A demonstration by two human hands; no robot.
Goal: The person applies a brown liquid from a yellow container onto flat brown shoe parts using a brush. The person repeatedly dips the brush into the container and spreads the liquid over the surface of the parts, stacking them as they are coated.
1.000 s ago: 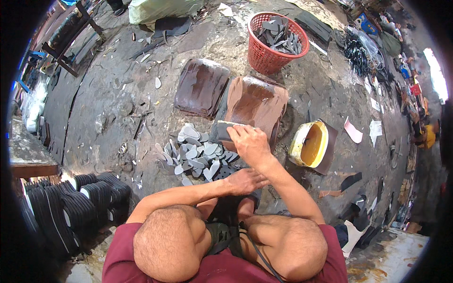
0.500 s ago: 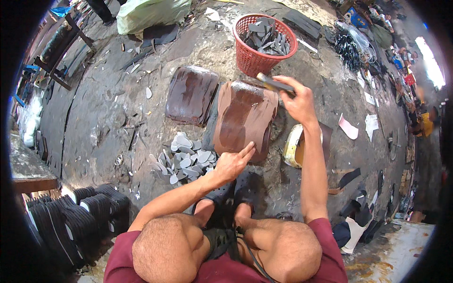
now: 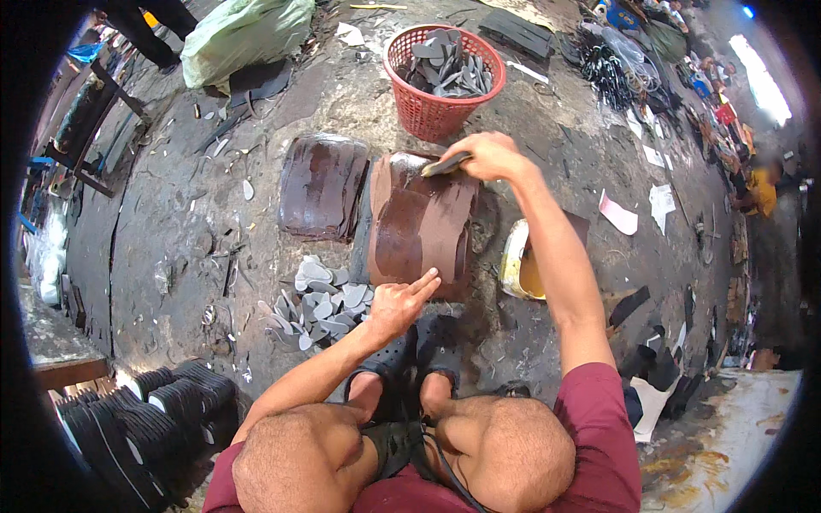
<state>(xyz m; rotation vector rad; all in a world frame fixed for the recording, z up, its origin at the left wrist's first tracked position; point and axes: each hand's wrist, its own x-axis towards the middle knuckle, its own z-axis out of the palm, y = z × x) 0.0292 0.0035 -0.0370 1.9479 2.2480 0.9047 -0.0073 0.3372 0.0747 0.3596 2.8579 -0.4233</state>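
In front of my feet lies a stack of brown sole-shaped sheets (image 3: pixel 445 227), partly coated with something dark and glossy. The fingers of my left hand (image 3: pixel 398 305) are stretched out, their tips resting on the stack's near edge. My right hand (image 3: pixel 487 157) is closed round a brush (image 3: pixel 446 164), whose tip is at the far end of the stack. A second dark, glossy stack (image 3: pixel 321 186) sits just left of it. Under my right forearm, an open tub (image 3: pixel 516 261) holds yellowish stuff and is partly hidden.
A red basket (image 3: pixel 434 117) full of grey cut pieces stands beyond the stacks. More grey pieces (image 3: pixel 321 303) are heaped by my left forearm. Rows of black soles (image 3: pixel 141 410) stand at lower left. A pale green sack (image 3: pixel 244 43) lies far left; scraps litter the floor.
My right hand has lowered the brush from above and right of the stack onto its far end. My left hand stays at the near edge. The whole view has shifted slightly.
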